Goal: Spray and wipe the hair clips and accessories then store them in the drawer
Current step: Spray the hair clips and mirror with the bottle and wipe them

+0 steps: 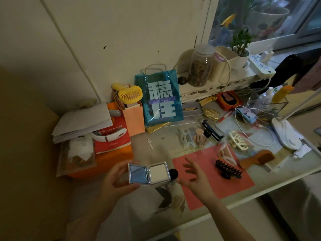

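My left hand grips an opened silver compact mirror above the desk's front left. Just to its right, my right hand hovers with fingers spread, holding nothing. A black claw clip lies on a pink mat. Behind the mat lie a cream claw clip, a dark blue clip, pale clips, beige hair pins and a brown wooden comb. A small black brush head shows between my hands.
A blue gift bag, a pink bag with a yellow fan and a red book on an orange box crowd the back left. White cable, a white lamp base and a clear organiser with bottles fill the right.
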A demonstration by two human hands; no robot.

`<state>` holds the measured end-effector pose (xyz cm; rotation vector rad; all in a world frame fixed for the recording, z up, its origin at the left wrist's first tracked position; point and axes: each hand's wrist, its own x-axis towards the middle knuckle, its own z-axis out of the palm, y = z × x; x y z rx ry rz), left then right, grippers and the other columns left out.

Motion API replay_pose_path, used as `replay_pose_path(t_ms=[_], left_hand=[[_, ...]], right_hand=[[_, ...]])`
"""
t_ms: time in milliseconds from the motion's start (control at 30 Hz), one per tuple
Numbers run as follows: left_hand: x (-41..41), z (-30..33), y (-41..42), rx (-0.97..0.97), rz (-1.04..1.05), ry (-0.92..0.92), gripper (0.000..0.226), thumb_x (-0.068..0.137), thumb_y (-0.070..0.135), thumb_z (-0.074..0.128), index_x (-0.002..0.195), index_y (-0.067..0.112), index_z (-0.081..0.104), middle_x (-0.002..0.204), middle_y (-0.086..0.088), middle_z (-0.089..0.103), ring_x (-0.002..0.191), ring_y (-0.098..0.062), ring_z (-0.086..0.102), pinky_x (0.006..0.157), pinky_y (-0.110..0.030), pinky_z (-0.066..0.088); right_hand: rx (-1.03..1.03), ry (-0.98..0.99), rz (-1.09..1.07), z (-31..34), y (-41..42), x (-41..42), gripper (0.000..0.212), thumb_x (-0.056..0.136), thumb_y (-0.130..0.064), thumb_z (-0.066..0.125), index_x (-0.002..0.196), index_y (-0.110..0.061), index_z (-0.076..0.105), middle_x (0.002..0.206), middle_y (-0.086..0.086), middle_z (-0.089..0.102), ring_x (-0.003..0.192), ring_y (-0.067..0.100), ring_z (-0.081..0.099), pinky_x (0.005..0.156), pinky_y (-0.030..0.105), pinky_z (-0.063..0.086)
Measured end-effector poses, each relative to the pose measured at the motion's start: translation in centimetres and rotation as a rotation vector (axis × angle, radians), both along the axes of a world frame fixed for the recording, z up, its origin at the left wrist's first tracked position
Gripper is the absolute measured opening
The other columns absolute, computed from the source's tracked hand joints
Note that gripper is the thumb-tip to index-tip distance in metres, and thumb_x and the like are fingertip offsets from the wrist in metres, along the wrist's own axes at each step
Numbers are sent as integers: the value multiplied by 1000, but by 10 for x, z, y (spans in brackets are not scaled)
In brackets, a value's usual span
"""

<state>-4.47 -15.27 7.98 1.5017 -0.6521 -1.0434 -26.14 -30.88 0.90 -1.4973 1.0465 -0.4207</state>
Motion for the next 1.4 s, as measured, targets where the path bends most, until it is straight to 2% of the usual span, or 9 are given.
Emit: replay_pose_path(t_ms=[133,300,400,500,833,1000,1100,1233,1400], left_hand=[[1,-3,8,-1,35,50,75,42,18,91,110,18,59,112,0,69,97,-8,68,66,-22,56],[6,-7,21,30,94,55,90,24,38,95,106,20,62,108,7,71,99,-12,68,67,-23,57],[10,-8,26,41,118,72,71,33,24,92,99,27,67,109,5,70,101,-22,67,67,-26,58],[11,-4,28,69,110,32,72,27,37,94,95,34,70,108,6,70,100,-16,67,67,-25,57],[15,12,10,108,52,-49,95,24,51,91,111,29,61,111,11,69,102,-8,66,66,-22,56],[18,22,-3,73,62,-84,60,61,1,78,111,28,60,108,7,70,98,-6,66,61,-17,54],[24,30,-11,52,25,-141,61,64,-3,76,111,32,58,115,7,66,103,-6,63,73,-18,50],[29,42,-19,-5,33,-167,66,60,-1,79,114,31,58,120,1,64,112,-17,60,86,-32,52],[31,76,-31,-112,42,-221,66,58,-8,81,109,28,60,104,8,71,96,-1,66,67,-19,55]], right_hand=[[-51,57,91,-35,2,15,83,62,-20,85,131,-34,41,121,-23,49,111,3,49,87,15,38],[-110,91,46,-58,5,23,61,67,-8,81,120,-25,57,112,-12,63,107,6,58,81,6,44],[-124,92,25,-60,5,29,51,69,-6,80,107,-32,59,99,-19,64,95,-4,59,86,16,51],[-123,59,13,-58,7,30,50,69,-6,80,101,-37,59,98,-19,66,93,-8,59,88,22,52],[121,-325,31,52,2,12,42,75,-20,72,114,-29,59,110,-1,68,106,15,63,88,33,53],[282,-583,13,117,-5,1,65,74,-30,71,133,-34,44,103,15,69,94,27,67,74,33,54],[312,-652,26,144,-3,1,74,60,-48,80,126,-49,48,94,20,68,72,28,65,62,34,53],[266,-637,-15,165,-3,4,57,69,-45,65,123,-53,48,88,18,69,63,28,62,51,34,51],[114,-596,53,191,-5,14,78,48,-52,82,120,-50,53,88,11,70,56,28,62,46,33,49]])
